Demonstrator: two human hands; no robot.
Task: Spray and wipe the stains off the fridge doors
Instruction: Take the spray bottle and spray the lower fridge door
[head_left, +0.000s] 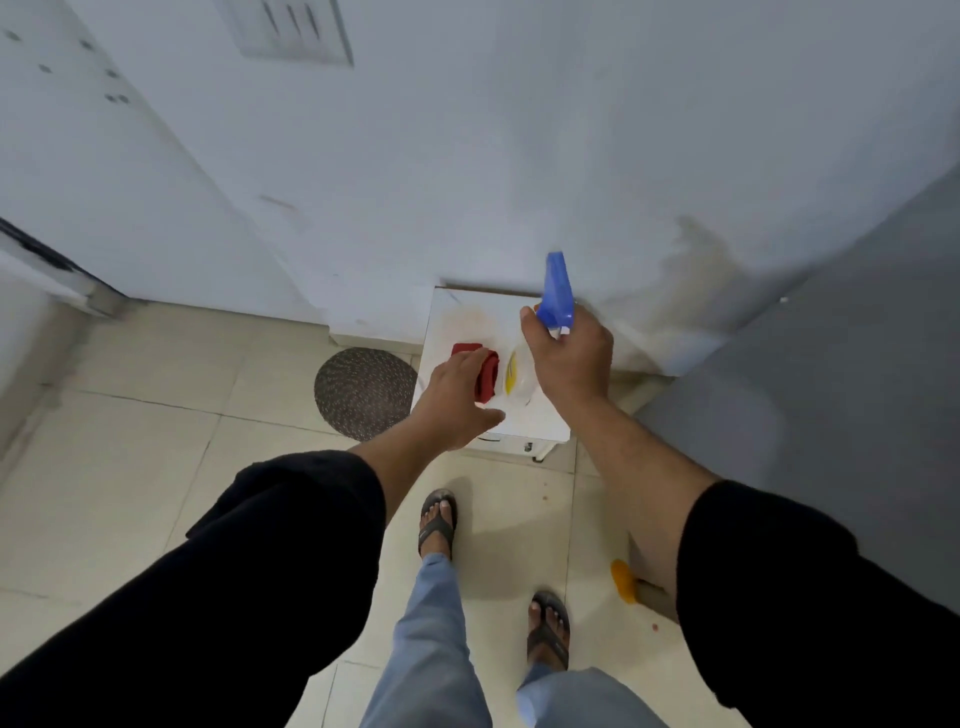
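My right hand (569, 353) grips a spray bottle (556, 293) by its neck; the blue trigger head points up and away, and the clear body with a yellow label hangs below my hand. My left hand (449, 397) reaches down onto a red cloth (485, 371) that lies on a small white stand (524, 415), fingers curled over the cloth's left side. The grey fridge door (831, 405) fills the right side of the view, below and right of my right hand.
A white wall with a stained patch rises behind the stand. On the tiled floor left of the stand lies a round dark mat (363, 395). An orange object (623, 579) sits on the floor by the fridge. My sandalled feet stand below.
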